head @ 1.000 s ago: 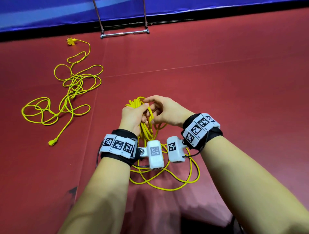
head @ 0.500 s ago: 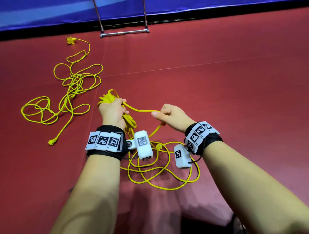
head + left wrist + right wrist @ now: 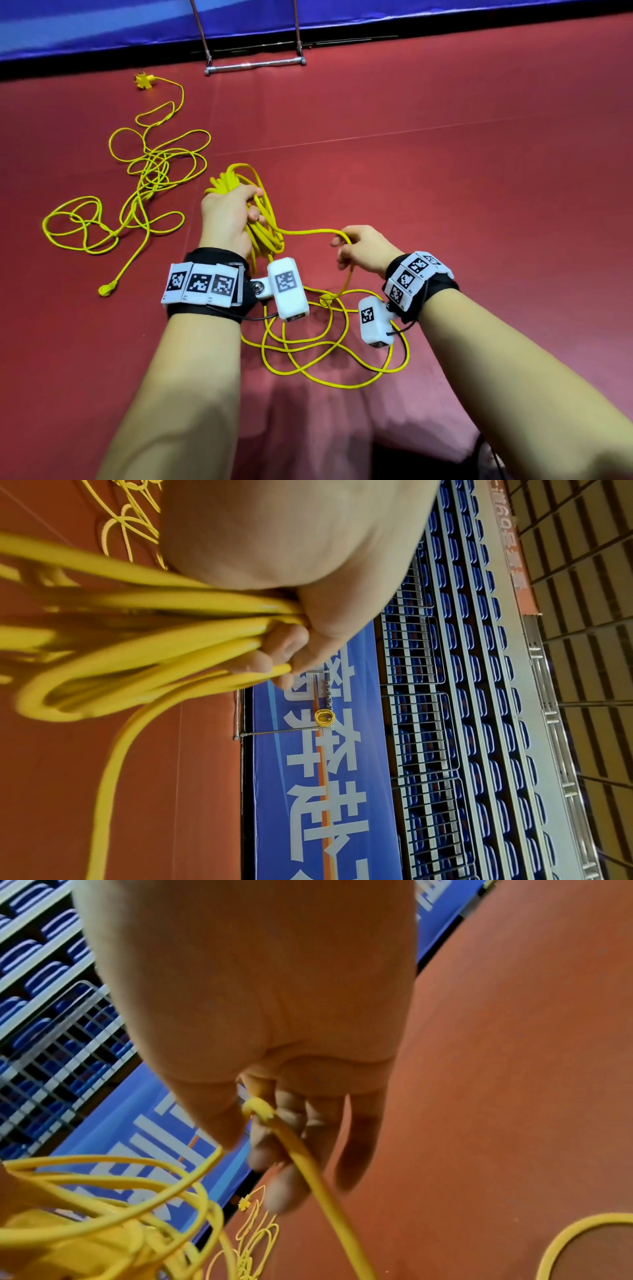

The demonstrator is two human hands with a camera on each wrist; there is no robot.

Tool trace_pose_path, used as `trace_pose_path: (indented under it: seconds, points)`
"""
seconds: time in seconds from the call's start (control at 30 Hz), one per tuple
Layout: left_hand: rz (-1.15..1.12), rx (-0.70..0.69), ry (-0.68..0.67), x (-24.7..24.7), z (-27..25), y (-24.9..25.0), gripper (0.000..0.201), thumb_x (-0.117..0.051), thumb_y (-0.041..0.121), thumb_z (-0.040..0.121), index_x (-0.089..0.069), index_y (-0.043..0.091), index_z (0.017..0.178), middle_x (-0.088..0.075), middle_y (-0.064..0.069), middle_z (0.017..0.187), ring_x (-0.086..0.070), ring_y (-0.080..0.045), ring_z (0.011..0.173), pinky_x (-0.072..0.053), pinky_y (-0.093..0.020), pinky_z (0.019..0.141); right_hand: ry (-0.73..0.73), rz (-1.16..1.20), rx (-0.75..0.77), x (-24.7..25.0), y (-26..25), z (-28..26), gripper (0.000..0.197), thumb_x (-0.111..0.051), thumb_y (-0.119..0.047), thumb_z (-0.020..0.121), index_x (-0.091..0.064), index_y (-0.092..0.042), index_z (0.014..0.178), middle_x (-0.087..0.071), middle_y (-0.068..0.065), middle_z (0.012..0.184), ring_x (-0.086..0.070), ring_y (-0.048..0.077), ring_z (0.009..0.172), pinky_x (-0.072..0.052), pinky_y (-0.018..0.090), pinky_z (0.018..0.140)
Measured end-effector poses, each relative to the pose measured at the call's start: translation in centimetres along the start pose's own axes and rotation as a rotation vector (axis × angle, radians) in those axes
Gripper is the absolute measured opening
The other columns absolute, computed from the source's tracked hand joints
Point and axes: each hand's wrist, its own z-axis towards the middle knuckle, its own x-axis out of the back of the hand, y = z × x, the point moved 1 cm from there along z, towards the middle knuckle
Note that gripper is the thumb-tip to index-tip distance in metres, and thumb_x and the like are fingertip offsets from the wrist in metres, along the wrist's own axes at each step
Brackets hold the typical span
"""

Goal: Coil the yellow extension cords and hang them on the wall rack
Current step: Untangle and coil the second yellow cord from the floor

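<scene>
Yellow tangled cord (image 3: 144, 192) beside left hand (image 3: 227, 219)

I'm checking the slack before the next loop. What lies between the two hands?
In the head view, one strand of yellow cord runs from the coil in the left hand to the right hand; only red floor shows behind it.

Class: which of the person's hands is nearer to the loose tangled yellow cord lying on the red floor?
Left. The left hand sits just right of the tangled cord; the right hand is farther right.
</scene>
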Motion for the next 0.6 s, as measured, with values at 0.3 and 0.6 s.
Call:
trace_pose_path:
  seconds: [0.3,0.6]
  points:
    - [0.083,0.085,-0.046,0.5,0.0,-1.1,0.012,-0.053,-0.003,0.082,-0.054,0.002,0.071,-0.061,-0.016,0.084,-0.032,-0.013,0.039,-0.036,-0.025,0.048,0.399,0.768,-0.179,1.8,-1.0,0.3,0.031,-0.034,-0.028,0.106,-0.052,-0.015,0.084,-0.029,-0.007,0.045,-0.027,0.008,0.033,-0.032,0.019,0.044]
    - [0.116,0.164,-0.112,0.5,0.2,-2.0,0.019,-0.056,0.003,0.086,-0.050,0.010,0.068,-0.045,-0.002,0.054,-0.030,-0.013,0.034,-0.033,-0.021,0.044,0.435,0.992,-0.258,2.9,-3.2,0.6,0.021,-0.034,-0.020,0.097,-0.046,-0.021,0.080,-0.037,-0.003,0.045,-0.030,0.010,0.030,-0.024,0.016,0.045]
